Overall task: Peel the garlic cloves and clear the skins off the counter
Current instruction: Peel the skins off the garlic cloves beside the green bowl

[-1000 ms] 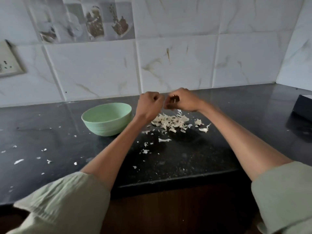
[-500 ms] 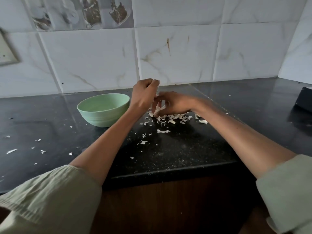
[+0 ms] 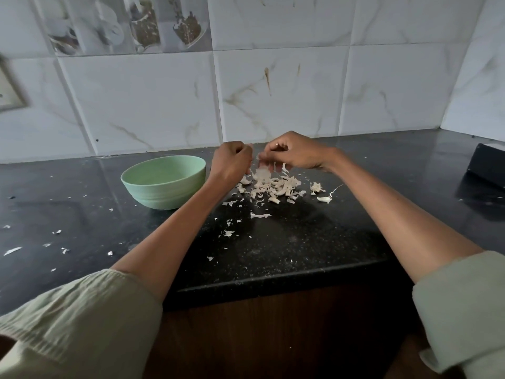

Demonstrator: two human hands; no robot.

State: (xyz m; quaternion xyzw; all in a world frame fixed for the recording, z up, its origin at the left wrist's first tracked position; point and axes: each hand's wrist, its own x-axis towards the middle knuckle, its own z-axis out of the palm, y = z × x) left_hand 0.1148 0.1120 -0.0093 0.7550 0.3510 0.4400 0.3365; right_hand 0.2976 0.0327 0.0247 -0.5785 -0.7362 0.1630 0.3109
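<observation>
Head view, and I read the table (image 3: 300,242) left to right; stray flakes of skin lie toward nine o'clock; a pale green bowl (image 3: 164,183) stands at about ten o'clock of the hands, its inside hidden from me; just right of it the left hand (image 3: 232,164) has its grip curled tight, most likely round a garlic clove, though I cannot see the clove itself; the right hand (image 3: 296,154) sits close at its three o'clock, fingertips pinching a thin translucent skin; below both, at six o'clock, lies the heap of skins (image 3: 273,186). I judge the skins papery, weightless and brittle, apt to cling or drift, best swept together rather than picked singly; a clove is firm and slick, best held at its ends. No brand or writing is legible anywhere.
</observation>
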